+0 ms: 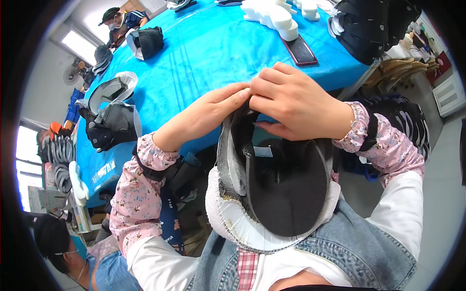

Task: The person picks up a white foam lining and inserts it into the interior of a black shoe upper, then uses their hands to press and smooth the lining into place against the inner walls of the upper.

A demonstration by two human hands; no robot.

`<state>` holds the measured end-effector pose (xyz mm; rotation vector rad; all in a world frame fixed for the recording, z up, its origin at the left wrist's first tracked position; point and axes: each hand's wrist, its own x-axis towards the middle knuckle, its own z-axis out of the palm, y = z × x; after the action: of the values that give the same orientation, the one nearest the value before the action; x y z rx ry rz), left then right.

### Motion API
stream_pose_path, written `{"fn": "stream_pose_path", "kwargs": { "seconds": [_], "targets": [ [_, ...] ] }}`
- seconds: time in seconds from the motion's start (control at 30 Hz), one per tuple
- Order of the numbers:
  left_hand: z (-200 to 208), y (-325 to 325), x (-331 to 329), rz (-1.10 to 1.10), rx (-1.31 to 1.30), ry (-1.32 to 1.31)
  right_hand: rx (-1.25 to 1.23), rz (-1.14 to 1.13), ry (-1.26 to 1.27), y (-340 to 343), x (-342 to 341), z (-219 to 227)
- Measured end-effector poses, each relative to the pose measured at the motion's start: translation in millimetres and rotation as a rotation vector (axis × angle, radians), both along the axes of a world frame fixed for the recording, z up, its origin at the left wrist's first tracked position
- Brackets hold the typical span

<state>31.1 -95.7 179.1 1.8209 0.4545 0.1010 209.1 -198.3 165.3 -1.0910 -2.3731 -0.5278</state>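
A black shoe upper with a mesh lining and a white, zigzag-stitched lower edge stands tilted against my front, its opening facing up. My left hand reaches in from the left, its fingers pressed together on the far end of the upper. Touching it there, my right hand has its fingers curled over the same edge, with the thumb toward the opening. Whatever lies between the fingertips is hidden. Inside the upper a small white label shows.
A blue-covered table lies ahead, bearing a phone, white foam pieces, dark uppers at left and a black stack at right. One person is at the far left, another at the near left.
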Motion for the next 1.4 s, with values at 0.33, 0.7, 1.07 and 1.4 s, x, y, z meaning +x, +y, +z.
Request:
{"fn": "stream_pose_path", "kwargs": {
  "seconds": [0.33,0.7,1.07,1.4],
  "targets": [
    [-10.7,-4.3,8.3,0.013,0.002,-0.176,0.042,0.123,0.003,1.4,-10.1,3.0],
    [0.7,2.4,13.2,-0.298,0.573,-0.177,0.119,0.112,-0.147,-7.7,2.0,2.9],
    [7.3,8.3,3.2,-0.265,0.582,-0.266,-0.064,0.13,-0.014,-22.6,21.3,28.0],
    [1.1,7.5,15.5,-0.226,0.617,-0.09,0.013,0.014,-0.13,-14.1,19.7,25.2]
  ]
}}
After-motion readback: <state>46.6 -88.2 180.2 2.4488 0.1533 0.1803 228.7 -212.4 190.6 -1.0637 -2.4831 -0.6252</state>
